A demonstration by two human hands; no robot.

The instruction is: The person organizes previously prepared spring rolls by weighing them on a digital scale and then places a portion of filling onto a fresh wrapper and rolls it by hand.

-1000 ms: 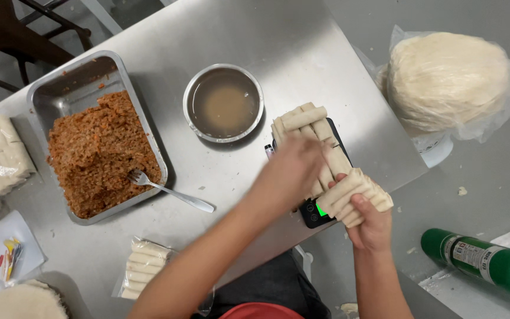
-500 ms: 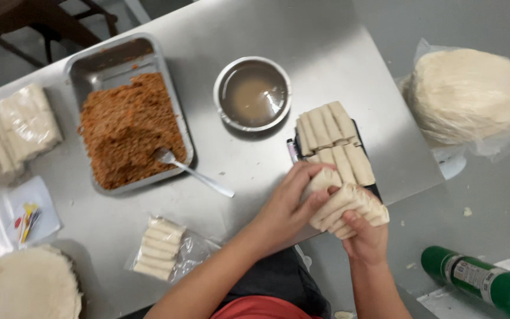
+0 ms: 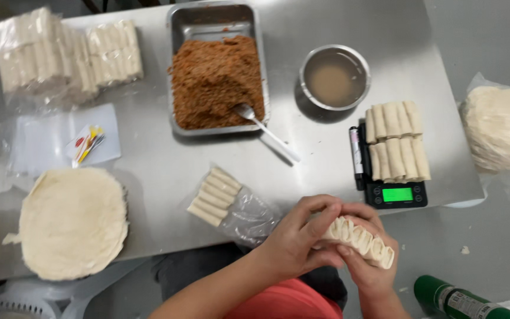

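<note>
1. While both hands work below the front edge of the steel table, they hold one row of pale rolled pastry sticks between them, well in front of the small black kitchen scale with a green display.
2. The left hand wraps over the row from above, fingers curled and closed on it, I think to keep the rolls side by side.
3. The right hand supports the same row from under, palm up and closed around it, so the rolls do not slip apart.
4. On the scale lies a second batch of the same pale rolls, in two neat rows, probably so their weight shows on the display.
5. Left of the scale lies a clear plastic bag with a few rolls inside, open toward the hands.
6. Behind and left of the scale stand a round metal bowl of cloudy liquid and a rectangular metal tray of reddish-brown minced filling, with a metal spoon resting in it.
7. Far left of the scale sits a stack of round white wrappers.
</note>
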